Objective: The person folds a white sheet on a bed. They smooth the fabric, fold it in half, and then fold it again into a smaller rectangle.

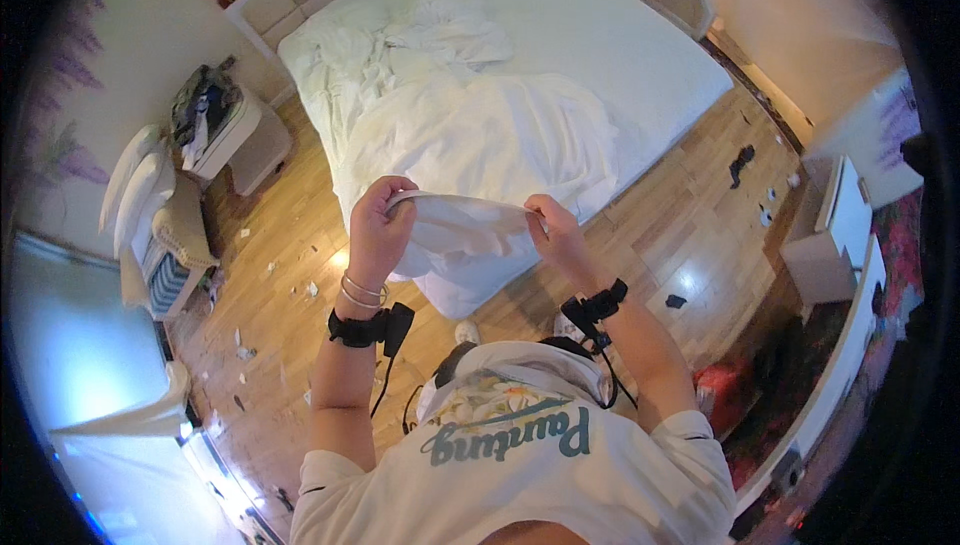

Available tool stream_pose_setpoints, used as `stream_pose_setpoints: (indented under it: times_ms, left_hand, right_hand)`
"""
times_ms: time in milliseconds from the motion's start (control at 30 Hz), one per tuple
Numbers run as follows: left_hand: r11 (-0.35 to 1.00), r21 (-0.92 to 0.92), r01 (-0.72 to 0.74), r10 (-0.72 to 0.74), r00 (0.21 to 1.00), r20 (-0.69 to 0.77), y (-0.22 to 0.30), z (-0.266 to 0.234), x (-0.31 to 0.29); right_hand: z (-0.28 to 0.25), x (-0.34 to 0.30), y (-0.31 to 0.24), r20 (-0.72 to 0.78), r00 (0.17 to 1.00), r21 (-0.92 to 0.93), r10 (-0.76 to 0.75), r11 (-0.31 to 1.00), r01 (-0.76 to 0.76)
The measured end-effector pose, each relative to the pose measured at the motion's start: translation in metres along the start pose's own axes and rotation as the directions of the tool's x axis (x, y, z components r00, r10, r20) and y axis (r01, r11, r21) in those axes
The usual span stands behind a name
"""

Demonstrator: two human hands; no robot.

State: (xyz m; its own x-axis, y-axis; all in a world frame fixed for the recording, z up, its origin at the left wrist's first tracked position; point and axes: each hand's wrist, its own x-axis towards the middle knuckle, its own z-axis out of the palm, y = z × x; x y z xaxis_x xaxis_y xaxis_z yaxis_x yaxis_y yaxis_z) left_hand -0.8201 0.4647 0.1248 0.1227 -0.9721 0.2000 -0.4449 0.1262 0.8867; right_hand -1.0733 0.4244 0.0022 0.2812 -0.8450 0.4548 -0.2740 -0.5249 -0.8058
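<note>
Between my two hands a white bed cover [465, 230] is stretched, its upper edge nearly straight and the cloth hanging down below it. My left hand [380, 230] is closed, with thumb and fingers pinching the cover's left end. The other end is gripped by my right hand [556, 237], also closed. Just beyond, a rumpled white duvet [490, 130] lies spread over the near and left part of the bed [620, 30]. Whether the held cloth joins the duvet on the bed, I cannot tell.
An armchair with white pillows [145, 195] stands at left, near a bedside cabinet [230, 135] heaped with clothes. A white cabinet [832, 230] stands at right. Scraps litter the wooden floor [290, 215]; a dark cloth [741, 165] and a small dark item [676, 301] lie at right.
</note>
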Motion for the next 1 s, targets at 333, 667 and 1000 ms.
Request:
stream_pose_setpoints:
  times_ms: [333,667,1000]
  left_hand:
    - [0.998,-0.032,0.05,-0.059,0.897,-0.438,0.031,0.025,-0.027]
    - [0.994,-0.08,-0.079,0.0,0.708,-0.706,0.055,-0.002,-0.046]
    - [0.977,-0.202,-0.062,-0.119,0.629,-0.768,0.02,-0.018,-0.053]
  right_hand:
    - [0.01,0.013,-0.008,0.2,0.952,-0.141,-0.233,0.954,0.264]
    - [0.029,0.005,0.068,-0.013,1.0,-0.342,0.022,0.939,-0.025]
    - [-0.102,0.087,-0.027,-0.231,0.961,0.137,-0.155,0.972,0.19]
